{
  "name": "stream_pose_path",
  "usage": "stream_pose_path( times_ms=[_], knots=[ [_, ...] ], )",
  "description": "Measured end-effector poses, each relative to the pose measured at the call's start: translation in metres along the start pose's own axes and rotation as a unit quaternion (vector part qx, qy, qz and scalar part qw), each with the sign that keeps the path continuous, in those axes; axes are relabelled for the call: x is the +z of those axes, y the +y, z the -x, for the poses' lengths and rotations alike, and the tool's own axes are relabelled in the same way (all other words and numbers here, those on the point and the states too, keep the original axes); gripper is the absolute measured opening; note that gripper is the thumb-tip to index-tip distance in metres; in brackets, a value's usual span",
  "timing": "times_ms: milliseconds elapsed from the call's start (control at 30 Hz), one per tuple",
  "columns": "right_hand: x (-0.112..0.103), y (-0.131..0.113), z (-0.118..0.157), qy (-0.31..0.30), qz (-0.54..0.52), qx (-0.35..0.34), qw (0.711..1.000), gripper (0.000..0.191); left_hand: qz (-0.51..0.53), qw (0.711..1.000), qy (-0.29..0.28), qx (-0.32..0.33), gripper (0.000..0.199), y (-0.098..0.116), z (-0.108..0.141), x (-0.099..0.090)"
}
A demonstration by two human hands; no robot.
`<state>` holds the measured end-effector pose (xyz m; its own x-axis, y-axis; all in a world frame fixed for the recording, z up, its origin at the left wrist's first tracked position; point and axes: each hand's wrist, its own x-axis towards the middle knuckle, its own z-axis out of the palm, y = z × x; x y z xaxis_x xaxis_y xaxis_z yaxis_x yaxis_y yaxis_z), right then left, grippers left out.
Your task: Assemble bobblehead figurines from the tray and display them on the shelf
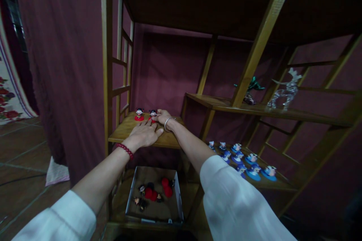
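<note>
Two small black-haired doll figurines on red bases stand upright on the wooden shelf [120, 132] at the left of the rack. The left figurine [139, 114] stands free, just beyond my left hand [143, 134], which lies flat with fingers stretched over the shelf. Between the thumb and fingers of my right hand [164, 116] is the other figurine [153, 113]; its base is partly covered by my fingers. Below, an open cardboard box [154, 211] holds several more figurines with red bases [167, 187], lying on their sides.
To the right, a lower shelf carries several blue-based figurines [253, 171]. Above them stand a clear glass animal [285, 92] and a green-topped ornament [253, 86]. A wooden upright [263, 41] divides the rack. A dark curtain [59, 64] hangs at left.
</note>
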<state>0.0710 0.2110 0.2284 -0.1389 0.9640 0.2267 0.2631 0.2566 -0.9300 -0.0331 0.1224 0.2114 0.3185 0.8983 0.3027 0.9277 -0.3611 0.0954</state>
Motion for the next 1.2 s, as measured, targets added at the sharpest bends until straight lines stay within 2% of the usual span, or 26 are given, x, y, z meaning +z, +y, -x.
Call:
stream_pose_path(
  times_ms=[167,467,800,1000,1200],
  knots=[
    [0.0003,-0.0011,0.0038,0.0,-0.017,0.007,1.0,0.019,0.01,1.0,-0.005,-0.004,0.071,-0.0011,-0.0006,0.0],
    [-0.0006,-0.0012,0.0062,0.024,0.027,-0.007,0.999,0.015,0.019,0.999,-0.028,-0.012,0.07,-0.0016,-0.002,-0.0019],
    [0.0,0.0039,0.0005,0.008,0.02,-0.011,1.0,0.018,0.033,0.999,-0.022,-0.015,0.067,-0.0041,-0.0034,-0.0017],
    [-0.0021,0.0018,0.0035,0.027,0.077,-0.018,0.996,0.012,0.033,0.999,-0.018,-0.012,0.063,-0.0051,-0.0052,0.0003],
    [-0.0018,0.002,0.0044,0.016,0.055,-0.026,0.998,0.013,0.021,0.999,-0.019,-0.014,0.069,-0.0063,-0.0078,0.0032]
  ],
)
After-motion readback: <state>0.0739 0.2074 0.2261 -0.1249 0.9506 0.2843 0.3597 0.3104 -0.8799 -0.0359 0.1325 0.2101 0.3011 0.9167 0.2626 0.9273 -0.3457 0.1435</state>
